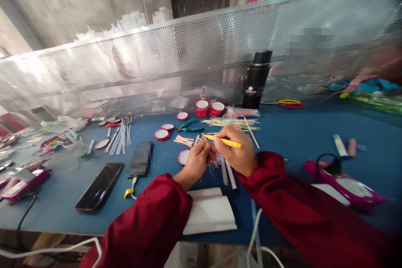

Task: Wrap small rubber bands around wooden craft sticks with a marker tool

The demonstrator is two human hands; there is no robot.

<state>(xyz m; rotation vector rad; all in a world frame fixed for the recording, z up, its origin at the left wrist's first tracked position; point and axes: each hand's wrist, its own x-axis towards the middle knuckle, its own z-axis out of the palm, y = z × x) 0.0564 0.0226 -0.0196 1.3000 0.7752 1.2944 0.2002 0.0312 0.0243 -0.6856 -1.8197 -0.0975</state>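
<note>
A slim yellow pen (230, 142) is pinched in my right hand (240, 150), its tip pointing left above my left hand. My left hand (199, 159) is closed, fingertips together around something small and tan, too small to name. Both hands meet over the blue table. Beneath them lies a tangle of thin coloured strands (214, 166), partly hidden by my fingers. Just left of the fingers are short wooden sticks (184, 140) and a round red-rimmed lid (183, 157). White glue-stick-like rods (231, 176) lie below my right hand, and folded white paper (212, 213) lies nearer me.
Green-handled pliers (190, 127), long wooden sticks (224, 122) and stacked red tins (202, 109) are beyond the hands. A black flask (256, 79) stands by the perforated metal screen (141, 63). On the left are a phone (99, 186) and power bank (140, 159); a purple device (348, 186) sits right.
</note>
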